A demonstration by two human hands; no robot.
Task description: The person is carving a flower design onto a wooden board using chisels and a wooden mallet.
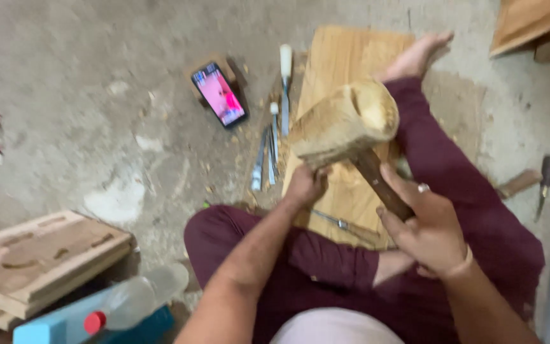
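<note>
1. right hand (pixel 424 226) is clamped round the mallet (pixel 348 127) handle; the head sits at 11 o'clock from the grip.
2. left hand (pixel 305 185) is closed, on what cannot be told, directly under the head, so nearer it.
3. handle's long axis runs 11 to 5 over the board (pixel 342 57).
4. chisels (pixel 268 150) lie at 9 o'clock from the left hand.

Pale wooden mallet (pixel 345 124) — maroon trousers (pixel 440 165)
</note>
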